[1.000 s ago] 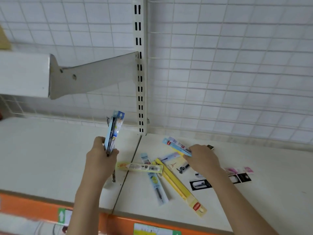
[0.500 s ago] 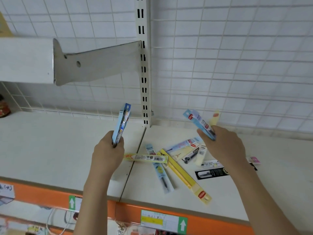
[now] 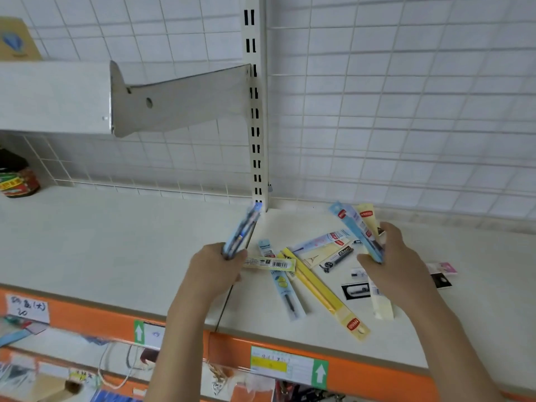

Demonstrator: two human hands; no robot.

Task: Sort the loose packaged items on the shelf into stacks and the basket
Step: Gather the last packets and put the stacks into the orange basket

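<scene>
A red-labelled jar (image 3: 18, 181) stands beneath the bracket (image 3: 179, 103).

My left hand (image 3: 213, 268) grips a blue pen pack (image 3: 242, 232), tilted toward one o'clock. My right hand (image 3: 397, 262) holds a light-blue pack (image 3: 355, 227) and a cream pack (image 3: 369, 220), pointing to eleven o'clock. Loose packs lie fanned on the shelf (image 3: 116, 242) between them, including a long yellow pack (image 3: 322, 291) lying toward five o'clock.

Just 1 view here, head-worn, looking forward and slightly down onto the shelf (image 3: 116, 242) from close range. The wire grid back wall (image 3: 406, 97) fills 12 o'clock, the orange shelf edge (image 3: 362, 369) runs across 6 o'clock.
</scene>
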